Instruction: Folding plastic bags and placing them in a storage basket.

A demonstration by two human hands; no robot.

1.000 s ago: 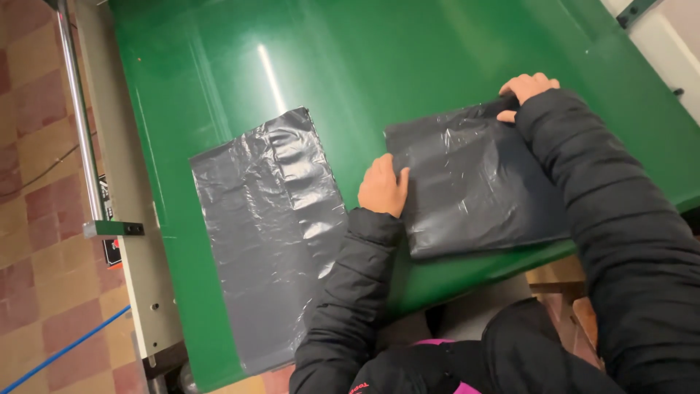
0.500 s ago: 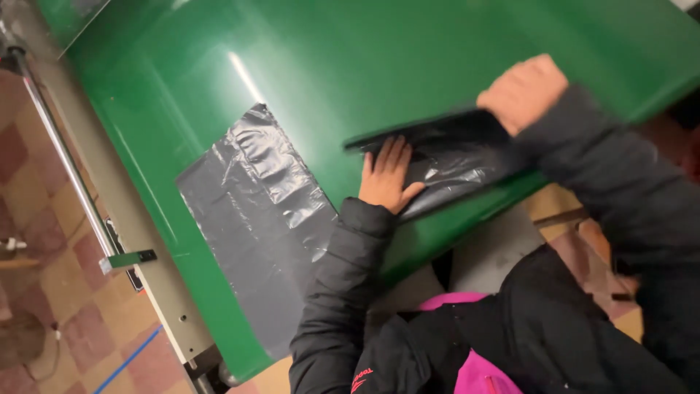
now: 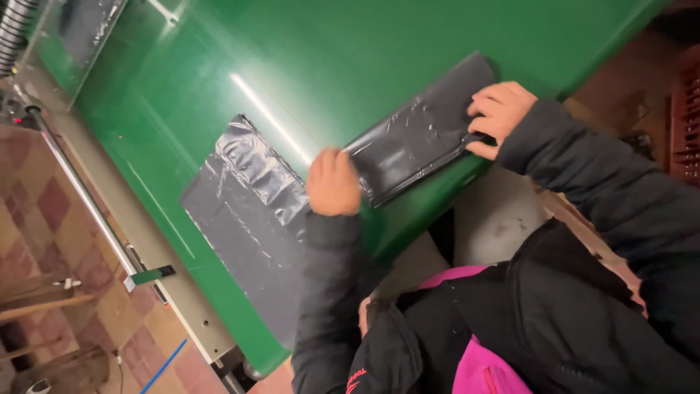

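A folded black plastic bag (image 3: 419, 131) lies as a long narrow strip near the front edge of the green table (image 3: 328, 51). My left hand (image 3: 333, 182) presses down on the strip's left end, fingers together. My right hand (image 3: 498, 117) grips the strip's right end, fingers curled over its edge. A second black plastic bag (image 3: 251, 226) lies flat and unfolded on the table just left of my left hand, its near end reaching the table's front edge.
A metal rail (image 3: 95, 211) with a small green bracket (image 3: 149, 276) runs along the table's left side. Beyond it is a tiled floor (image 3: 44, 219). A red crate (image 3: 685, 124) stands at the far right.
The bag in my hands has been folded over from a wide sheet into a narrow strip. My right hand came down onto its right end; my left hand slid onto its left end.
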